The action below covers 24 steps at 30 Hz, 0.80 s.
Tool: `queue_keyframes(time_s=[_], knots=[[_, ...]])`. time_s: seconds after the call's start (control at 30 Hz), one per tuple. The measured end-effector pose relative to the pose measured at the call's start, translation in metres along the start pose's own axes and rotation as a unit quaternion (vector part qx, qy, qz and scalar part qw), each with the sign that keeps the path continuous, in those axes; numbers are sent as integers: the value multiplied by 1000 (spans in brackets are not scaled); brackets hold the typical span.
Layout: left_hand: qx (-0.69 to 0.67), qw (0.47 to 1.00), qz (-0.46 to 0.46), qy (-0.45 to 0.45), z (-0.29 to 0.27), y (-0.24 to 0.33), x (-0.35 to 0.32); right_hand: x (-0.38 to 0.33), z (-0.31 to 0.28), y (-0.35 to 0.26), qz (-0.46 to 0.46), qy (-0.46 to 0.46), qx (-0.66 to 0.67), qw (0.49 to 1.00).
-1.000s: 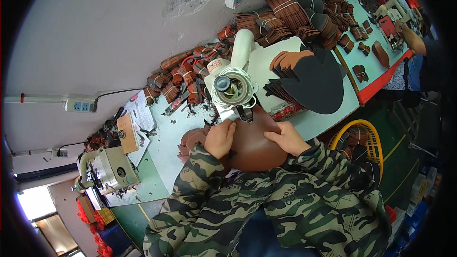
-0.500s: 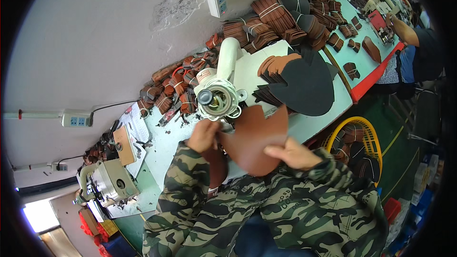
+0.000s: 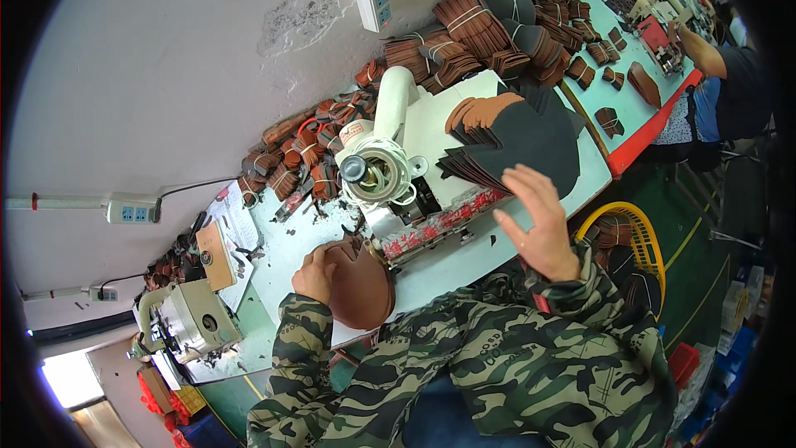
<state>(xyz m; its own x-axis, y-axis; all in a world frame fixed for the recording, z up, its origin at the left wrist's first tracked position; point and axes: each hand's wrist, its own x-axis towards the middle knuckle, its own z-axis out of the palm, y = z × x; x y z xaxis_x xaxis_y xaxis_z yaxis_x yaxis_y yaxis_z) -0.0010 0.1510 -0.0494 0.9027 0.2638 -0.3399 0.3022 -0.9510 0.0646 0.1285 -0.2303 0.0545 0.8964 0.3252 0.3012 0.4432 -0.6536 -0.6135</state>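
Note:
My left hand [image 3: 313, 275] grips the left edge of some brown leather pieces [image 3: 363, 294] at the table's front edge, left of a cream-coloured machine [image 3: 395, 108]. The pieces have rounded lower edges and notched tops, and seem to lie stacked. My right hand [image 3: 541, 228] is raised, fingers spread and holding nothing. Its fingertips overlap the near edge of a fanned pile of dark leather pieces [image 3: 539, 145] on the machine's white top; whether they touch it I cannot tell. Several pieces in that pile show orange-brown sides [image 3: 485, 113].
Bundles of banded leather pieces [image 3: 473, 21] line the wall behind the machine. A yellow basket [image 3: 655, 241] with more pieces stands on the floor at right. Another machine [image 3: 199, 319] is at left. A co-worker's arm [image 3: 703, 54] reaches to a machine at far right.
The brown leather piece held between both hands has gone down onto the pieces at left. My right hand has let go and moved right and up, to the dark pile.

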Motion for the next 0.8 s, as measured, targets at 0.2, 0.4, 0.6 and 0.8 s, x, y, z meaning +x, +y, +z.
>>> queue_keyframes(time_s=[0.2, 0.4, 0.6, 0.8], knots=[[-118, 992, 31, 10, 4, -19, 8, -6, 11, -12, -10, -13, 80, 997], [-37, 999, -3, 10, -26, 20, 3, -9, 11, -15, 106, -81, 214, 968], [-441, 814, 248, -284, -111, 63, -5, -20, 25, -15, 147, -318, 382, 855], [-466, 859, 166, -132, -71, 101, 8, -34, 68, 4, 300, -380, 480, 731]])
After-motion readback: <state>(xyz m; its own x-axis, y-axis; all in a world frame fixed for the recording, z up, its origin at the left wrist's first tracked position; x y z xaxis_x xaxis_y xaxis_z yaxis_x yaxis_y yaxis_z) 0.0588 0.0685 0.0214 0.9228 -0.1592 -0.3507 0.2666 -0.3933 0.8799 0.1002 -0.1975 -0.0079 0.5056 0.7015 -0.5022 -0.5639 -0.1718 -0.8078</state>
